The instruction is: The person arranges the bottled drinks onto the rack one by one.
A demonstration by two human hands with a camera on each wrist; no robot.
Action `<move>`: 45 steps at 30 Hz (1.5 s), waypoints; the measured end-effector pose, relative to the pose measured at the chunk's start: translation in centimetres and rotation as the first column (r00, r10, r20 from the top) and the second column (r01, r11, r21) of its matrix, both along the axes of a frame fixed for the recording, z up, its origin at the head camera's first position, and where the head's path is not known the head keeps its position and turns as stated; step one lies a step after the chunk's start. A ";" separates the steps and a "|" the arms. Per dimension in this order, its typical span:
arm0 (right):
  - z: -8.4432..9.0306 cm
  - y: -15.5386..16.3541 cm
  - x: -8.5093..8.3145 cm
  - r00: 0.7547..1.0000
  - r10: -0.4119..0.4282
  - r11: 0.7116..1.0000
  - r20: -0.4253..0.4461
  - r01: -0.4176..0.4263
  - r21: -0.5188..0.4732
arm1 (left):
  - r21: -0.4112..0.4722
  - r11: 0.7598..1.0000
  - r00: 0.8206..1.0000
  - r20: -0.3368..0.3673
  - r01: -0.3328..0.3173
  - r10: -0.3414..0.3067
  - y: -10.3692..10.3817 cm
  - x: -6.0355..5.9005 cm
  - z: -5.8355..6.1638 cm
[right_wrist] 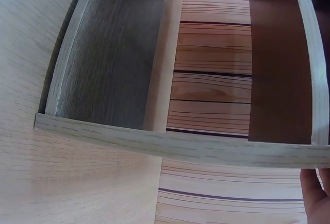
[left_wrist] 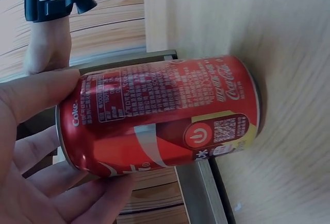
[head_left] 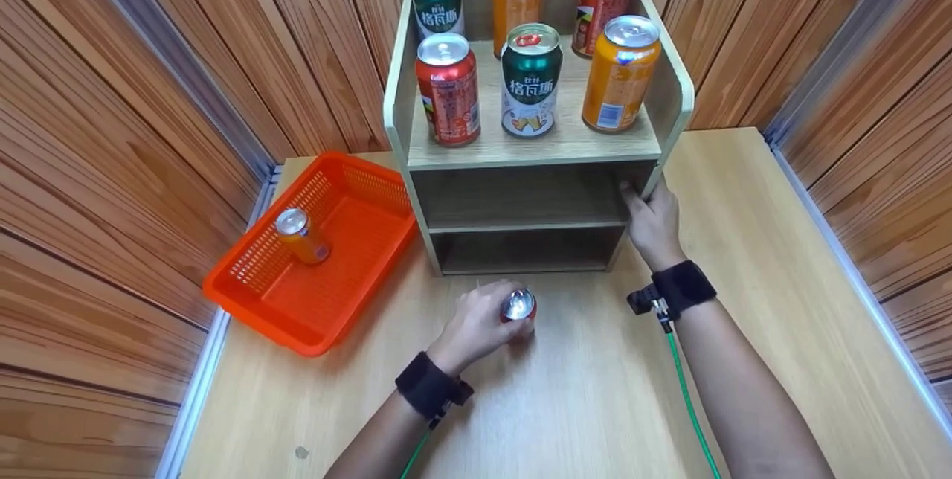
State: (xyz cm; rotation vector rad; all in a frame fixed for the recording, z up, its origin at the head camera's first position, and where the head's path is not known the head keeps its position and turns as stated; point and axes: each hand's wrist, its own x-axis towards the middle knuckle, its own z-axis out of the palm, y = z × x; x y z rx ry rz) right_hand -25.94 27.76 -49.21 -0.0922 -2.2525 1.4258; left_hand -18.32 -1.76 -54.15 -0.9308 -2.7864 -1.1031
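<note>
My left hand (head_left: pixel 477 321) grips a red Coca-Cola can (left_wrist: pixel 160 116) around its upper part, in front of the wooden shelf (head_left: pixel 520 155). In the left wrist view the can's bottom is right at the tabletop, with the thumb on one side and the fingers curled behind. My right hand (head_left: pixel 657 222) holds the right side panel of the shelf, thumb on the inner front. Only its fingers (right_wrist: pixel 313 193) show in the right wrist view, at the panel's edge. The shelf's two lower compartments hold nothing visible.
On the shelf's top stand red cans (head_left: pixel 450 96), green-and-white cans (head_left: pixel 530 85) and orange cans (head_left: pixel 621 81), in two rows. An orange-red basket (head_left: pixel 357 271) at the left contains one orange can (head_left: pixel 303 241). Wood-panelled walls (head_left: pixel 111 129) enclose the table.
</note>
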 end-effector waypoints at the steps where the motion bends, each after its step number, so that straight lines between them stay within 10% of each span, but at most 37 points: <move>1: 0.0 0.0 0.0 1.000 -0.001 1.000 0.000 0.001 -0.001 | -0.004 1.000 1.000 0.007 0.002 -0.002 -0.1 0.0 0.0; 8: -0.2 0.0 0.0 1.000 0.016 1.000 -0.001 -0.016 -0.025 | 0.124 0.992 0.982 -0.187 0.003 0.020 -1.3 -1.5 1.4; 15: -0.3 -0.2 -0.1 0.998 -0.011 1.000 -0.056 0.010 -0.010 | 0.393 0.919 0.857 -0.467 -0.020 0.218 -3.4 -3.6 6.6; 23: -0.2 -0.7 0.1 0.999 0.022 0.999 -0.033 -0.024 -0.040 | 0.585 0.810 0.698 -0.562 -0.043 0.443 -7.0 -4.3 11.5; 26: -0.3 -0.5 0.0 0.999 0.012 0.999 -0.035 -0.014 -0.038 | 0.609 0.783 0.665 -0.535 -0.122 0.520 -8.0 -5.1 12.0; 31: -0.3 -0.1 0.0 1.000 0.000 0.999 -0.026 -0.001 -0.051 | 0.605 0.759 0.712 -0.421 -0.241 0.562 -8.9 -7.2 10.8; 37: -0.3 -0.1 0.0 1.000 -0.017 0.999 -0.017 0.016 -0.051 | 0.561 0.783 0.777 -0.355 -0.268 0.520 -8.9 -8.8 8.2; 45: -0.1 -0.1 -0.1 1.000 -0.022 1.000 -0.016 0.021 -0.015 | 0.461 0.827 0.786 -0.356 -0.323 0.505 -8.2 -9.7 6.8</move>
